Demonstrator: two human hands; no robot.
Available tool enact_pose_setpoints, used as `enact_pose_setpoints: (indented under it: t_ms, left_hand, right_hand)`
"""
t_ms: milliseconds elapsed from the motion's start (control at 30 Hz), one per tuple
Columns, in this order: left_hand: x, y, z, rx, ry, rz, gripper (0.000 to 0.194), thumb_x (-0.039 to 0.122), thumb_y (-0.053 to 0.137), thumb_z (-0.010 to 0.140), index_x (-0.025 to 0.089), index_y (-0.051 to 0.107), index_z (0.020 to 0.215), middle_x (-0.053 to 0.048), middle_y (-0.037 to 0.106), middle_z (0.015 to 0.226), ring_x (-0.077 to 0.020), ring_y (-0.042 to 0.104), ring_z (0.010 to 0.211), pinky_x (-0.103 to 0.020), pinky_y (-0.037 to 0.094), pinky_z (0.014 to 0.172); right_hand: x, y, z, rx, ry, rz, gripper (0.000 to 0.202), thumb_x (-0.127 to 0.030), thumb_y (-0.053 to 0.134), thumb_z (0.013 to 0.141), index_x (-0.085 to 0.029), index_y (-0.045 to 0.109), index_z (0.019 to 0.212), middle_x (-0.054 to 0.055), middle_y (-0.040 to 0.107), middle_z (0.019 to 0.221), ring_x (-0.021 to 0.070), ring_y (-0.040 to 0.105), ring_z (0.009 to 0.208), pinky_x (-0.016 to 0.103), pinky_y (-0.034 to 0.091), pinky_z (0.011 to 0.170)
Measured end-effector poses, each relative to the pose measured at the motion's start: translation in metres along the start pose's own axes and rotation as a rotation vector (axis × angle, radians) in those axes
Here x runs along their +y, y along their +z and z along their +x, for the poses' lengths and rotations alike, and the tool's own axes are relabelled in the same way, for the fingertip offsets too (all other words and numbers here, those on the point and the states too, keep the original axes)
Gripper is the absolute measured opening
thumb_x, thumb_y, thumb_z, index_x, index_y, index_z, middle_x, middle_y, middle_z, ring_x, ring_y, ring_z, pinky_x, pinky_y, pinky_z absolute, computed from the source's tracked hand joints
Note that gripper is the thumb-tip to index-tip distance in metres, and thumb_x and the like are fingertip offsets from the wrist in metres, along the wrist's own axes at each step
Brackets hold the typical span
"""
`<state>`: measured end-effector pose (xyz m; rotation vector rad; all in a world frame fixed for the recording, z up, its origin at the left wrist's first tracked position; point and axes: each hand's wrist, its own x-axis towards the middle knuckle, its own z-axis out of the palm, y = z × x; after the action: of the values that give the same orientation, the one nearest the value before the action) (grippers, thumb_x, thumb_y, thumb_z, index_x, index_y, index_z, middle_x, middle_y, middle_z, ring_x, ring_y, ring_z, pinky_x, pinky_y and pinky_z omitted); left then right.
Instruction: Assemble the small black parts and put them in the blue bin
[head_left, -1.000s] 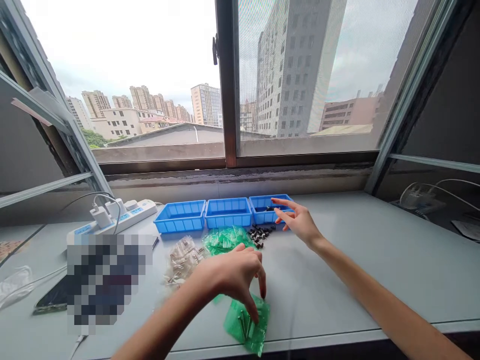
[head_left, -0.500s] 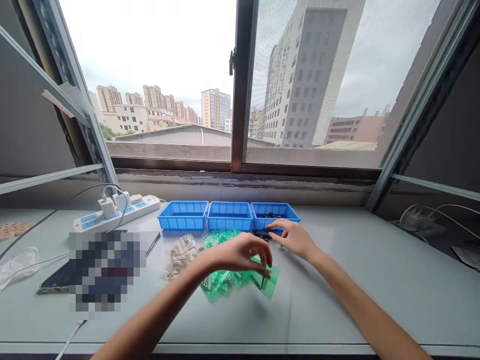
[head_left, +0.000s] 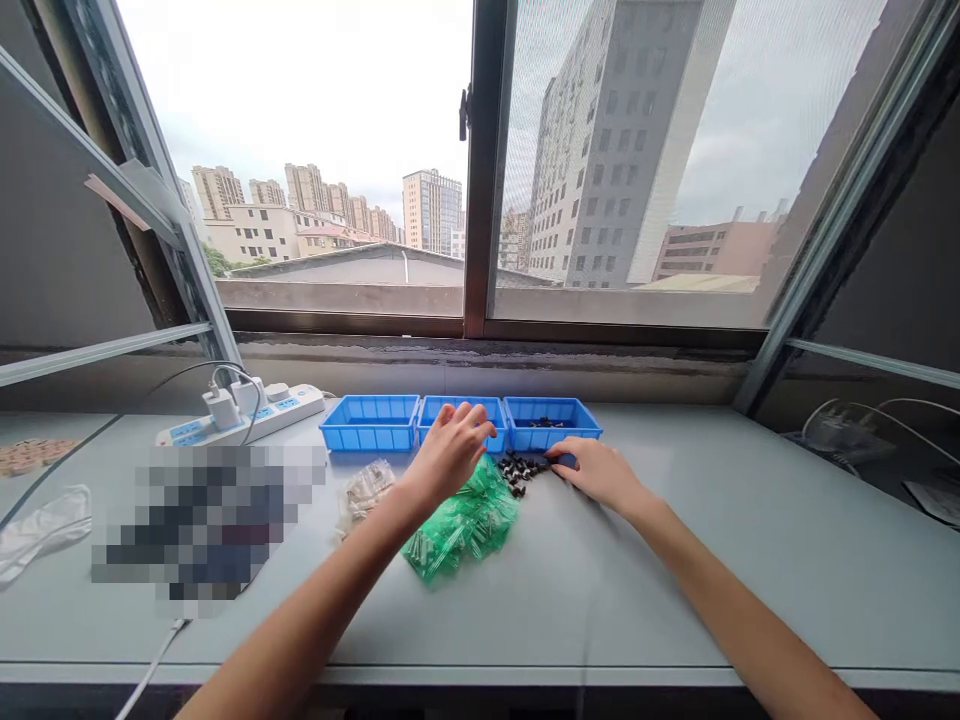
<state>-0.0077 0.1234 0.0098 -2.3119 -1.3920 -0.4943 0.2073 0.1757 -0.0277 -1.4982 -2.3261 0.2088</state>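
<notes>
Black fasteners lie near the back edge of the worktop, before the rightmost blue bin and left of the nearer right hand, whose grasp is unclear; the left hand curls at the middle bin, grip hidden.

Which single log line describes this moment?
Left hand: overlapping middle blue bin in view | Right hand: at black pieces | Green packets: on table
</notes>
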Motion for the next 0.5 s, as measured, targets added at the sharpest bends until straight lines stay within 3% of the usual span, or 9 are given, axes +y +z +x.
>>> enact_pose_setpoints:
  t_ms: [133,267,500]
  left_hand:
    - [0.012,0.004,0.0,0.067,0.076,-0.025,0.016,0.025,0.045,0.089,0.019,0.06,0.092,-0.004,0.059,0.096,-0.0179,0.052,0.084,-0.033,0.034,0.079]
    - [0.018,0.01,-0.001,0.077,0.102,-0.034,0.016,0.024,0.044,0.088,0.018,0.059,0.087,-0.003,0.059,0.089,-0.0167,0.052,0.08,-0.033,0.033,0.077]
    - [0.022,0.016,-0.003,0.148,-0.003,-0.084,0.016,0.028,0.045,0.088,0.019,0.058,0.084,-0.002,0.059,0.085,-0.0168,0.052,0.079,-0.032,0.033,0.075]
  right_hand:
    - [-0.004,-0.002,-0.001,-0.021,0.014,-0.04,0.022,-0.02,0.05,0.079,-0.026,0.068,0.091,-0.001,0.068,0.099,0.0177,0.061,0.082,0.026,0.039,0.063]
    - [-0.008,-0.004,-0.001,-0.029,0.019,-0.025,0.019,-0.023,0.052,0.08,-0.028,0.068,0.088,-0.002,0.068,0.097,0.0179,0.061,0.086,0.025,0.039,0.063]
    - [-0.008,-0.005,-0.003,-0.017,0.02,0.014,0.019,-0.02,0.053,0.075,-0.028,0.069,0.083,-0.004,0.069,0.093,0.0163,0.061,0.078,0.025,0.038,0.062]
